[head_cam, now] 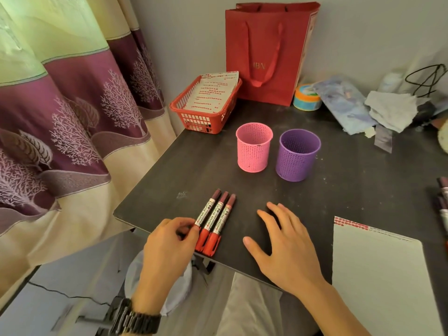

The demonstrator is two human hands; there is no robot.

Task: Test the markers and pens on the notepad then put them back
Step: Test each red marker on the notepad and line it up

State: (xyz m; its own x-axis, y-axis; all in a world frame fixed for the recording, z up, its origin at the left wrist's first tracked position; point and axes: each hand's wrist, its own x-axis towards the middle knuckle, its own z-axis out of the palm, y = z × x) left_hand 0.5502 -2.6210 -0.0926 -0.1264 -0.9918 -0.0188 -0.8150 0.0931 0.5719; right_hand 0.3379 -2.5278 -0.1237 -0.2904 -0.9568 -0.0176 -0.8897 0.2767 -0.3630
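Three red markers (pixel 214 220) with dark caps lie side by side near the table's front left edge. My left hand (pixel 169 246) has curled fingers, and its thumb and fingertips pinch the leftmost marker at its middle. To the right of the markers, my right hand (pixel 283 243) rests flat on the dark table (pixel 339 190) with fingers spread and holds nothing. The white notepad (pixel 378 275) lies at the front right, with red test marks along its top edge. A pink mesh cup (pixel 253 146) and a purple mesh cup (pixel 298 155) stand upright behind the hands, with nothing visible inside them.
More dark-capped markers (pixel 443 197) lie at the right edge. At the back stand a red basket (pixel 206 105) holding marked paper, a red paper bag (pixel 266 52), a tape roll (pixel 306 97) and crumpled cloths (pixel 392 110). A curtain (pixel 60 117) hangs to the left.
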